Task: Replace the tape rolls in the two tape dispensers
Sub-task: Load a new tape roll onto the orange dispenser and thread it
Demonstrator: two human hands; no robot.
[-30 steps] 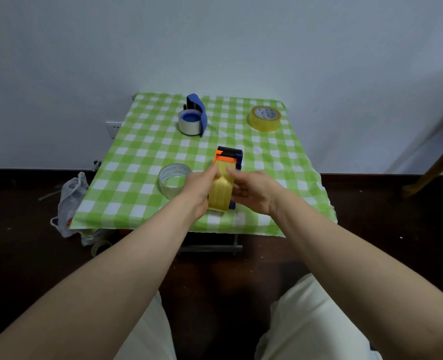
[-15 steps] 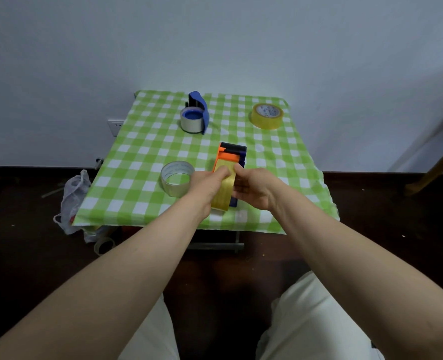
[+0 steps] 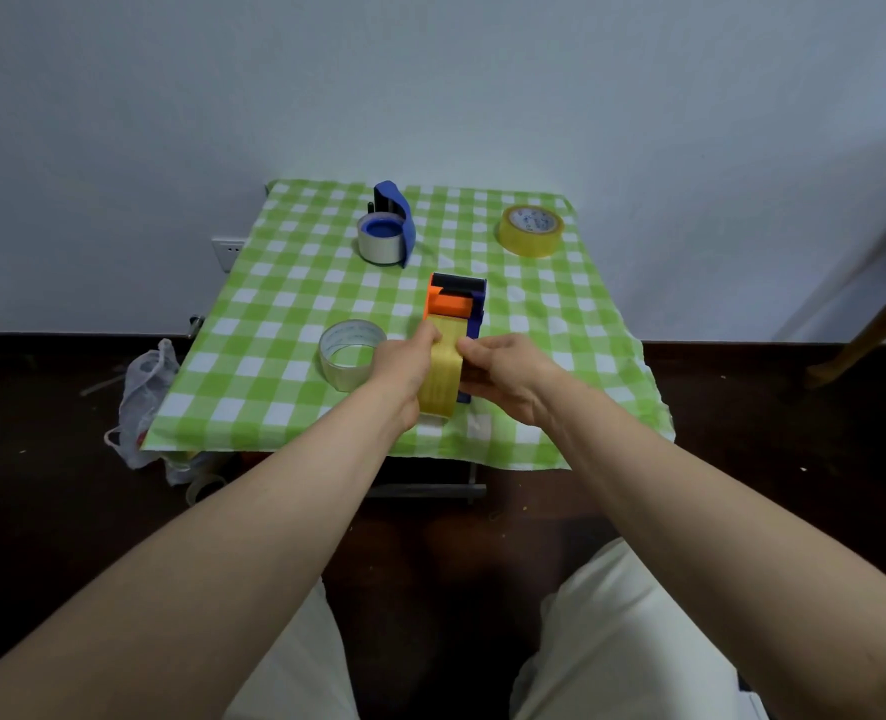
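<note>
Nearest the camera, pale trousers [image 3: 612,641] are showing at the bottom edge, with both bare forearms reaching out over a dark floor [image 3: 41,485]. The left hand [image 3: 404,371] is curling its fingers around the left side of a yellow tape roll [image 3: 438,376] that's sitting on edge in the orange and dark blue handheld tape dispenser [image 3: 456,304], thumb up near the top of the roll. The right hand [image 3: 503,371] is gripping the dispenser's right side, fingers wrapped against the blue body. All of that is hovering over the near middle of the worktop [image 3: 254,407], which is wearing a green and white checked cloth.

Just beside the left hand, a clear, nearly used-up tape roll [image 3: 352,353] is lying flat on the cloth. Further back and left of centre, a blue tape dispenser with a grey roll on it [image 3: 386,228] is lying on its side, blue hub facing up. At the far right corner a full yellowish tape roll [image 3: 532,228] is lying flat, well apart from everything else.

Down on the floor to the left, a whitish plastic bag [image 3: 145,397] is slumping against the worktop, and a white wall socket [image 3: 228,249] is peeking out behind the cloth's edge.
</note>
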